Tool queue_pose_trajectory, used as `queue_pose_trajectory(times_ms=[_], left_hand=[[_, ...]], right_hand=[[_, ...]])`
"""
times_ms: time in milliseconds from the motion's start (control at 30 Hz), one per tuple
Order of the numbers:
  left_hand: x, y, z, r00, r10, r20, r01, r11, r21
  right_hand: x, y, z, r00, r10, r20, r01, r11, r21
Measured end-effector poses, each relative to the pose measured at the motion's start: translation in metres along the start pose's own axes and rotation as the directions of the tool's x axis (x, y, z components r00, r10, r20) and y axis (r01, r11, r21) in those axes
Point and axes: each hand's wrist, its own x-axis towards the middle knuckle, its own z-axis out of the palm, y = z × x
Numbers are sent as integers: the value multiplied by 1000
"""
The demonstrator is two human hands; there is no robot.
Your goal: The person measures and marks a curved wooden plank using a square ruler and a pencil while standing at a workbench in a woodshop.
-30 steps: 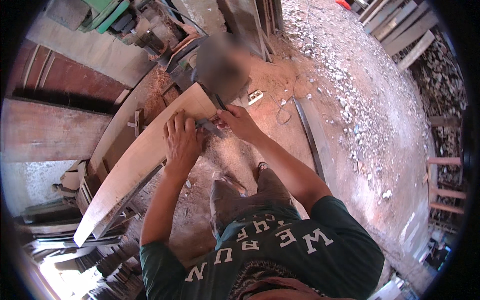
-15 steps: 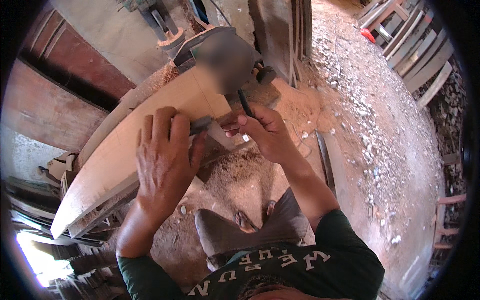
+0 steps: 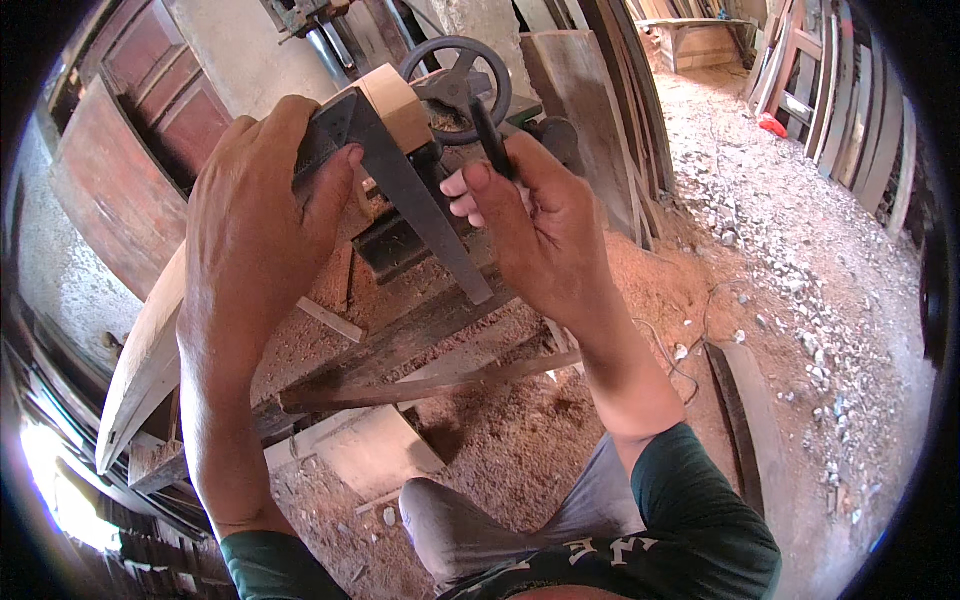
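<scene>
**Square and black marking stick, one per hand, at the end of a curved board**

Item: carpenter's square [image 3: 420, 195], dark, with tapering blade pointing near and right. Location: far centre, in front of the pale end of a curved wooden board [image 3: 150, 350]; contact with the board cannot be told.

Left hand [image 3: 250, 220]: fingers wrapped round the square's stock, thumb against it.

Right hand [image 3: 545, 230]: fingers pinching a slim black stick [image 3: 487, 135], upright with a slight tilt, right of the square.

Surroundings: spoked handwheel [image 3: 456, 92], far, beyond the board end; narrow curved wooden strip [image 3: 430, 382], nearer; pale wooden piece [image 3: 375, 455], nearer again; gravel [image 3: 790, 300], right.
</scene>
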Motion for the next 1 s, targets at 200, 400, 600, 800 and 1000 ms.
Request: queue_pose_trajectory(times_ms=[200, 400, 600, 800, 1000], left_hand=[[-2, 4, -2, 998, -60, 17, 59, 997, 59], [-1, 11, -4, 999, -14, -29, 15, 1000, 27], [-1, 10, -10, 999, -17, 41, 17, 1000, 5], [0, 6, -16, 996, -27, 87, 29, 999, -29], [-1, 5, -17, 995, -20, 96, 24, 999, -41]], right_hand=[[-31, 19, -7, 964, -255, -75, 235, 949, -208], [-35, -15, -23, 927, -324, -188, 306, 944, -120], [-33, -21, -18, 846, -497, -196, 473, 867, -156], [-31, -20, -22, 879, -449, -161, 428, 891, -152], [-31, -23, -21, 885, -440, -152, 415, 894, -171]])
